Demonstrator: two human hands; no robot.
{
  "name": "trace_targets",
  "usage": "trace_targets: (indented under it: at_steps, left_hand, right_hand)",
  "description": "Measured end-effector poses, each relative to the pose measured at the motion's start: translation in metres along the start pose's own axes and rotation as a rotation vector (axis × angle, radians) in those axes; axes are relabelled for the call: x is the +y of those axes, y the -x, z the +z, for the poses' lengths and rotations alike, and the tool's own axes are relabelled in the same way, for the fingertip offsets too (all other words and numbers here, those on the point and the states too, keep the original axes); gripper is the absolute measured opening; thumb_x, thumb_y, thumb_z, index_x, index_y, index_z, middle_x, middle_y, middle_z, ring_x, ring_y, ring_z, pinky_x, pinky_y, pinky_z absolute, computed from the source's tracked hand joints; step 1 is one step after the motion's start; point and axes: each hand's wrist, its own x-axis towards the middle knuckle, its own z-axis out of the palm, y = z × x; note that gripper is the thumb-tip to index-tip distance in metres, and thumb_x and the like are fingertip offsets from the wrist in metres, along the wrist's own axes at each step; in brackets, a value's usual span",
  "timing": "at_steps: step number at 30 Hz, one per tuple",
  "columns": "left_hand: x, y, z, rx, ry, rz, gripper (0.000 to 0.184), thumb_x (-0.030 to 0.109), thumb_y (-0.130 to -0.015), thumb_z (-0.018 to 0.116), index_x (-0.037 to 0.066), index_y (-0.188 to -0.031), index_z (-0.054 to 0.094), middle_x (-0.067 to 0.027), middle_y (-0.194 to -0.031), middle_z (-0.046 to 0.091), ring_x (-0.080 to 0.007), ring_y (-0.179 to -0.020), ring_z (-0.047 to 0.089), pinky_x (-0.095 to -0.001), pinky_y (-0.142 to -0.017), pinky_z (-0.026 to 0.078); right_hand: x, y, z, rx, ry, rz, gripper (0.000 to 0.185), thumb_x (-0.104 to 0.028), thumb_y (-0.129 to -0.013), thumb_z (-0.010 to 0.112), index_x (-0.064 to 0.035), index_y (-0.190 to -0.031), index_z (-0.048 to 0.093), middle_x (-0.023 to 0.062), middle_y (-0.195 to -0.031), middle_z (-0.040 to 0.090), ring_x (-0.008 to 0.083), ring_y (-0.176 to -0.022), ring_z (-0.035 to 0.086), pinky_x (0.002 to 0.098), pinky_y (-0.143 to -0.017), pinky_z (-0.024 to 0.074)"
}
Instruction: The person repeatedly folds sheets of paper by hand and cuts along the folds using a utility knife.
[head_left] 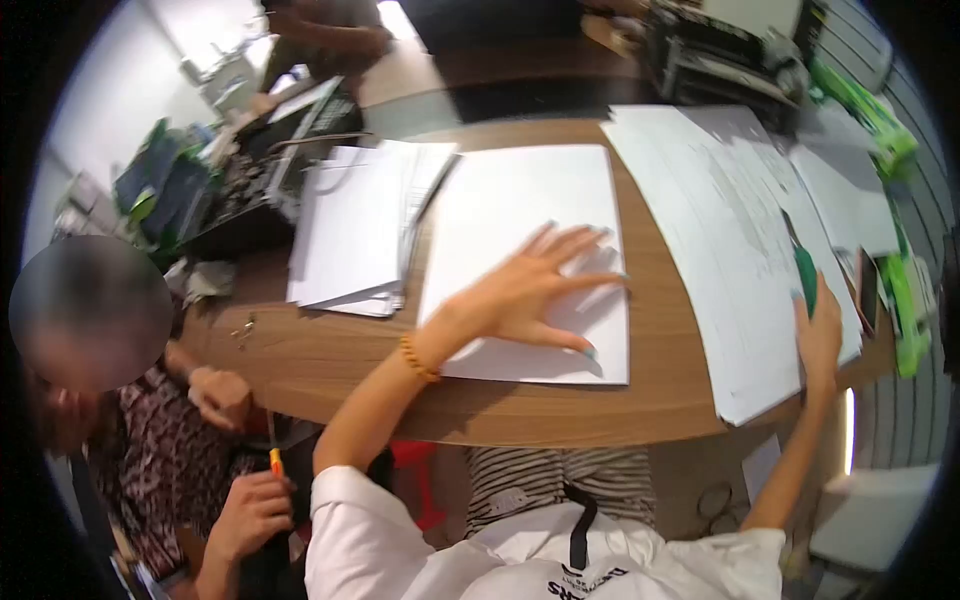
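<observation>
Head camera view: the left hand point(530, 295) lies with its fingers spread wide on a rectangular stack of white paper point(500, 205), which rests at the middle of a curved brown wooden table point(660, 335); the right hand point(823, 335) has its fingers curled round a slim green-handled tool point(806, 272), over long white sheets point(690, 240) at the table's right; faint grey marks point(738, 195) on them are too small to read; dark lettering point(595, 583) on the wearer's white cloth shirt point(520, 548) is too blurred to make out.
</observation>
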Motion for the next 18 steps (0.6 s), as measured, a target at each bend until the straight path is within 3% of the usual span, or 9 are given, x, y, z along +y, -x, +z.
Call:
trace_targets:
  at_steps: [4, 6, 13, 15, 17, 18]
  left_hand:
    - [0.01, -0.002, 0.014, -0.11, -0.004, 0.008, 0.092, 0.079, -0.069, 0.049, 0.025, -0.141, 0.034, -0.0195, -0.149, 0.016, -0.0379, -0.139, 0.009, -0.0607, -0.109, 0.006]
    - [0.011, -0.003, 0.016, -0.104, 0.001, -0.006, 0.093, 0.079, -0.069, 0.049, 0.023, -0.141, 0.034, -0.0196, -0.149, 0.017, -0.0379, -0.139, 0.01, -0.0609, -0.109, 0.005]
    - [0.011, -0.004, 0.01, 0.022, 0.08, 0.045, 0.091, 0.072, -0.07, 0.056, 0.019, -0.141, 0.034, -0.021, -0.146, 0.025, -0.0349, -0.139, 0.016, -0.0616, -0.108, 0.006]
    - [0.012, -0.005, 0.009, 0.041, 0.093, 0.056, 0.091, 0.073, -0.07, 0.055, 0.017, -0.139, 0.039, -0.0213, -0.145, 0.028, -0.0356, -0.137, 0.02, -0.0623, -0.107, 0.008]
    - [0.006, -0.006, 0.021, 0.066, 0.079, 0.086, 0.091, 0.076, -0.069, 0.053, 0.014, -0.135, 0.044, -0.0224, -0.143, 0.031, -0.0364, -0.136, 0.024, -0.0632, -0.107, 0.009]
    - [0.003, -0.006, 0.025, 0.09, 0.1, 0.095, 0.092, 0.077, -0.067, 0.052, 0.013, -0.133, 0.046, -0.0228, -0.141, 0.033, -0.037, -0.135, 0.025, -0.0634, -0.106, 0.009]
  right_hand:
    - [0.01, 0.004, 0.001, 0.037, -0.07, 0.017, 0.042, -0.016, -0.089, 0.054, 0.0014, -0.126, 0.045, 0.0199, -0.124, 0.049, 0.0343, -0.116, 0.046, 0.0412, -0.098, 0.0356]
    - [0.015, 0.008, 0.005, 0.098, -0.105, 0.061, 0.039, -0.014, -0.088, 0.053, 0.0021, -0.123, 0.046, 0.0184, -0.122, 0.049, 0.0348, -0.116, 0.045, 0.0403, -0.099, 0.0347]
    - [-0.013, 0.045, -0.019, 0.123, -0.362, -0.107, 0.037, -0.006, -0.089, 0.052, 0.0021, -0.125, 0.045, 0.0156, -0.119, 0.051, 0.0291, -0.112, 0.05, 0.0353, -0.096, 0.0374]
    - [-0.007, 0.047, -0.006, 0.053, -0.477, -0.117, 0.037, -0.007, -0.091, 0.051, 0.0005, -0.127, 0.044, 0.0161, -0.12, 0.052, 0.0277, -0.109, 0.052, 0.0349, -0.094, 0.0398]
    - [-0.086, 0.064, -0.054, 0.209, -0.431, -0.229, 0.04, -0.028, -0.083, 0.068, 0.0017, -0.108, 0.059, 0.0196, -0.103, 0.063, 0.0341, -0.089, 0.061, 0.04, -0.078, 0.0499]
    - [-0.102, 0.061, -0.056, 0.199, -0.469, -0.28, 0.04, -0.028, -0.083, 0.068, 0.0017, -0.108, 0.059, 0.0196, -0.103, 0.063, 0.0341, -0.089, 0.061, 0.04, -0.078, 0.0499]
